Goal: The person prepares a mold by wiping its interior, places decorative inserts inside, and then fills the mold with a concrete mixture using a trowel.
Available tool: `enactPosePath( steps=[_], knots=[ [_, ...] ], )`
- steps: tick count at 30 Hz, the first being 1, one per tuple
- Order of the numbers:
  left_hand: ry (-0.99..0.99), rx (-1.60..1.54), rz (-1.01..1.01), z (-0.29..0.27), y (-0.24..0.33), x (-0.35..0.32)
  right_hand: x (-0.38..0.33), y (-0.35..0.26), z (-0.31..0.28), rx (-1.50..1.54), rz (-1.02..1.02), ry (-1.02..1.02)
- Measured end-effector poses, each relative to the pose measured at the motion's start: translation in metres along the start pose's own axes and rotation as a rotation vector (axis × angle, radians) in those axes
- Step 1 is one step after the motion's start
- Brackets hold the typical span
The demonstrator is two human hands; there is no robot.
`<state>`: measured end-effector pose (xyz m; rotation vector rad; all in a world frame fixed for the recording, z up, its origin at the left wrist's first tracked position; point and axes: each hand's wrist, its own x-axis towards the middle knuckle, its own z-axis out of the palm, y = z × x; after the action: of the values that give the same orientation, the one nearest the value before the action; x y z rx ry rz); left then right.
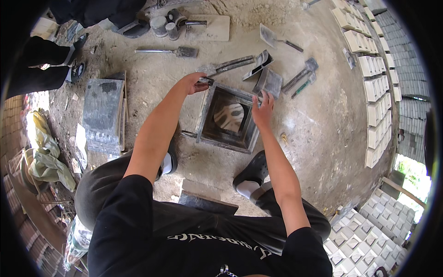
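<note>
A square dark metal mould box stands on the ground between my feet. Down inside it shows a pale patterned surface with a dark round patch. At the box's far left corner, my left hand pinches a small dark metal piece, partly hidden by the fingers. My right hand rests at the box's right edge, its fingers apart and stretched forward. Just beyond that hand lies a grey metal block, with an angled metal piece behind it.
Trowels and long metal bars lie on the far ground. Stacked dark plates are at the left, near another person's legs. Pale moulded tiles line the right side. A dark slab lies between my legs.
</note>
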<state>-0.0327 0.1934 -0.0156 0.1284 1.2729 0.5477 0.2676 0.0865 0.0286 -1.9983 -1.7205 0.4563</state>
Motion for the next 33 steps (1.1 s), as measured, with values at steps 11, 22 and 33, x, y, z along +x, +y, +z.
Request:
enactPosePath(
  steps=[11,22,33],
  knots=[
    [-0.285,0.780,0.666,-0.040,-0.008,0.008,-0.002,-0.004,0.002,-0.026,0.004,0.012],
    [-0.175,2.119,1.070,0.015,0.037,-0.009,-0.001,-0.003,0.003,-0.054,-0.079,0.122],
    [-0.227,2.208,0.890,0.033,0.043,0.006,-0.003,-0.007,-0.001,-0.043,-0.068,0.151]
  ],
)
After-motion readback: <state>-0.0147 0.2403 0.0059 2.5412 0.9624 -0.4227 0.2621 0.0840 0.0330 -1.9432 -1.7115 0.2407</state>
